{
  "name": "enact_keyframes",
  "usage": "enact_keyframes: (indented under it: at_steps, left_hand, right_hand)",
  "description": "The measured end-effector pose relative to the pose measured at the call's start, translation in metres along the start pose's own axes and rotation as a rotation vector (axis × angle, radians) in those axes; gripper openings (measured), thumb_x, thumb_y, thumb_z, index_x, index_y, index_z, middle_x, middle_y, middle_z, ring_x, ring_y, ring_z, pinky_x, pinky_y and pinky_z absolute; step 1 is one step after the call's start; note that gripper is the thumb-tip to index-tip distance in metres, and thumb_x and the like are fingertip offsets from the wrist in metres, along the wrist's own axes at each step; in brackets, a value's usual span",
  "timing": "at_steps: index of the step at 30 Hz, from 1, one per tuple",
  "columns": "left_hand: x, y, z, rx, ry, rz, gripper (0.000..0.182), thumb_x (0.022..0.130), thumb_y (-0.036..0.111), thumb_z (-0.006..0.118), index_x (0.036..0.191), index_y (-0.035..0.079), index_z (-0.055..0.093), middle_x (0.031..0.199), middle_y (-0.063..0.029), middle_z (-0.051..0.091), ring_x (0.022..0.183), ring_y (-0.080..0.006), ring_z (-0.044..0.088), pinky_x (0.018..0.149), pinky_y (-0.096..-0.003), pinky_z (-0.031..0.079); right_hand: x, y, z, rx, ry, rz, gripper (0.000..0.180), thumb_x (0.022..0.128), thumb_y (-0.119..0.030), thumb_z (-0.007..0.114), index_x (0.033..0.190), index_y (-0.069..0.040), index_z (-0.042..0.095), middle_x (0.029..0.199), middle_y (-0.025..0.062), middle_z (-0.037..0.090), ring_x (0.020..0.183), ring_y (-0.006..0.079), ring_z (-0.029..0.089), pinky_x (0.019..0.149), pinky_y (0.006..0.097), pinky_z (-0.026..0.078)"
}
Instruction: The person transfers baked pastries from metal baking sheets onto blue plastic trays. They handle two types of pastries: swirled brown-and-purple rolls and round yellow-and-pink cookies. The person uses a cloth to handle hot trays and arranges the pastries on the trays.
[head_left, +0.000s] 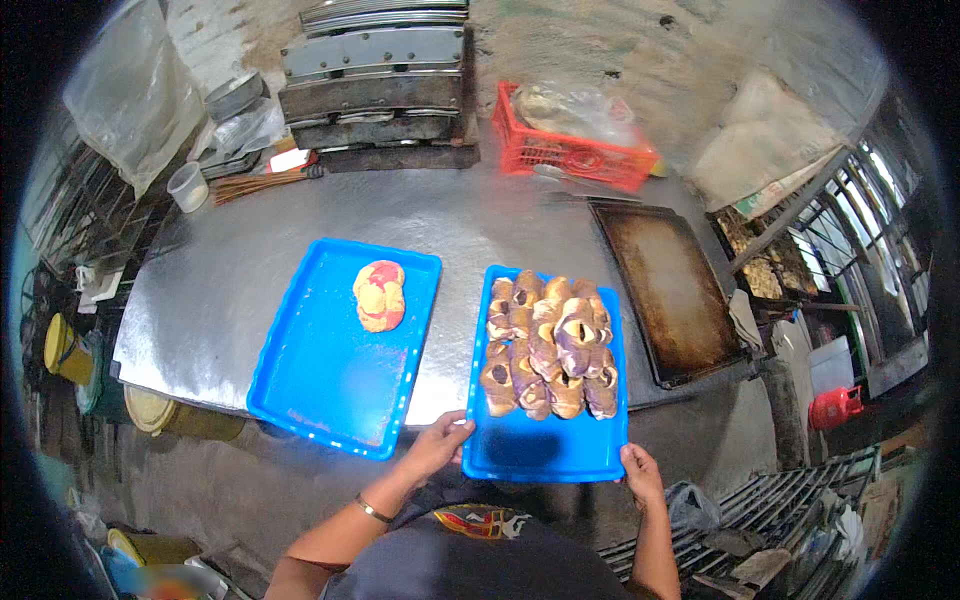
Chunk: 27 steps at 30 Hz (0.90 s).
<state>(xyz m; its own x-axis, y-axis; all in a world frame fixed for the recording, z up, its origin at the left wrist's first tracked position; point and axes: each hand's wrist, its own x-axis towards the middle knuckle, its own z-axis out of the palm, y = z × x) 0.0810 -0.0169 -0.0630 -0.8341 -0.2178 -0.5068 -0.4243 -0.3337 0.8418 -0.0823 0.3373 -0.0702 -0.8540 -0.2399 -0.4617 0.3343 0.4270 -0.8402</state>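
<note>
A blue plastic tray (542, 469) holds several dark, swirled bread rolls (534, 367), some stacked on others, towards its far end. Its near end juts over the edge of the metal table. My left hand (442, 442) grips the near left corner of this tray, thumb on the rim. At the near right corner, my right hand (641, 469) holds the rim too. To the left lies a second blue plastic tray (330, 360), turned slightly, with a few round buns (380, 295) in red and yellow touching one another near its far right side.
The metal-topped table (457, 217) carries a dark baking sheet (671, 289) at right. Along its back stand a red plastic crate (577, 154) with a plastic bag, stacked metal pans (375, 82), a bundle of thin sticks (259, 186) and a plastic cup (187, 187). Metal racks (757, 517) stand lower right.
</note>
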Motion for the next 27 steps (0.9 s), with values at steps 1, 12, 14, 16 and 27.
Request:
enact_keyframes:
  at_steps: [1, 12, 14, 16, 27]
  left_hand:
    - [0.000, -0.006, -0.001, -0.034, 0.000, -0.007, 0.049, 0.097, 0.039, 0.055, 0.132, 0.005, 0.047, 0.089, -0.0022, 0.056, 0.072, -0.0089, 0.056, 0.065, -0.0243, 0.051]
    - [0.004, -0.004, 0.009, -0.068, 0.099, 0.019, 0.045, 0.101, 0.049, 0.036, 0.100, 0.008, 0.054, 0.075, -0.0006, 0.053, 0.062, -0.0088, 0.053, 0.056, -0.0227, 0.046]
    - [0.009, 0.000, 0.019, -0.026, 0.173, 0.031, 0.044, 0.102, 0.047, 0.037, 0.094, 0.008, 0.056, 0.073, -0.0018, 0.055, 0.062, -0.0088, 0.052, 0.055, -0.0249, 0.044]
    - [0.048, -0.045, 0.019, -0.017, 0.271, 0.176, 0.048, 0.098, 0.051, 0.044, 0.089, 0.005, 0.054, 0.071, -0.0045, 0.054, 0.061, -0.0156, 0.052, 0.056, -0.0322, 0.044]
    - [0.003, 0.004, 0.041, 0.287, 0.589, 0.292, 0.046, 0.089, 0.046, 0.065, 0.084, 0.001, 0.052, 0.070, -0.0129, 0.056, 0.066, -0.0192, 0.051, 0.061, -0.0388, 0.043]
  right_hand:
    - [0.011, 0.014, -0.002, 0.054, -0.010, -0.036, 0.042, 0.096, -0.035, 0.056, 0.122, -0.001, 0.056, 0.099, 0.0051, 0.066, 0.082, 0.0148, 0.062, 0.072, 0.0291, 0.051]
    - [0.034, -0.022, 0.032, 0.219, -0.085, 0.069, 0.049, 0.097, -0.035, 0.056, 0.128, 0.001, 0.049, 0.118, 0.0137, 0.060, 0.103, 0.0233, 0.060, 0.092, 0.0379, 0.048]
    - [0.032, -0.022, 0.035, 0.231, -0.016, -0.002, 0.042, 0.096, -0.032, 0.057, 0.121, 0.001, 0.055, 0.110, 0.0105, 0.063, 0.097, 0.0195, 0.060, 0.087, 0.0354, 0.048]
    - [0.039, -0.012, 0.036, 0.111, 0.004, -0.127, 0.039, 0.096, -0.027, 0.059, 0.123, 0.000, 0.054, 0.111, 0.0097, 0.063, 0.096, 0.0189, 0.060, 0.086, 0.0342, 0.048]
    - [0.022, -0.040, 0.030, 0.077, 0.023, -0.426, 0.026, 0.091, -0.009, 0.061, 0.113, 0.003, 0.055, 0.098, 0.0061, 0.062, 0.086, 0.0144, 0.056, 0.080, 0.0290, 0.046]
